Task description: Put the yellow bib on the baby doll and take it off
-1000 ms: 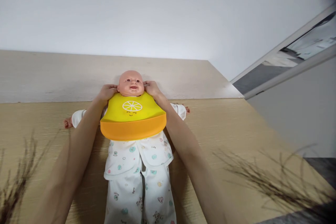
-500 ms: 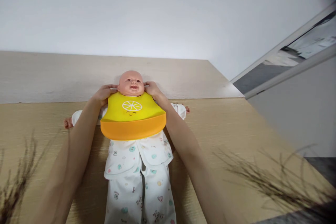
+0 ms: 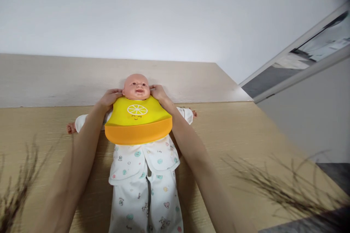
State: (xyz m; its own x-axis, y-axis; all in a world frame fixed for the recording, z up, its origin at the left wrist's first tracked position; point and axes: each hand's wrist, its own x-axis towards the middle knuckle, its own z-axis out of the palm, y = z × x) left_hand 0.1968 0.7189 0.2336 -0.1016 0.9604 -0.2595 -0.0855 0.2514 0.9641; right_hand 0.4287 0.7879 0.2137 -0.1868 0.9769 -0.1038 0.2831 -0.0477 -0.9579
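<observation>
A baby doll (image 3: 136, 84) in white printed clothes (image 3: 131, 162) lies on its back, head away from me and arms spread. Across its chest rests a yellow bib (image 3: 120, 113) with an orange catch pocket (image 3: 139, 133) and a white citrus-slice print. At the left of the doll's neck, my left hand (image 3: 109, 97) is closed on the bib's upper edge. My right hand (image 3: 159, 94) grips the opposite upper edge, close beside the doll's cheek. Fingertips of both hands go partly out of sight behind the neck, so the bib's strap ends are hidden.
Beneath the doll is a light wooden table (image 3: 224, 134), with a paler board (image 3: 54, 80) along its back against a white wall (image 3: 164, 14). A framed opening (image 3: 298, 60) is at the right. Dark hair strands (image 3: 279, 189) cross both lower corners.
Almost nothing differs. Both hands stay at the doll's neck, and the bib's lower edge has risen very slightly.
</observation>
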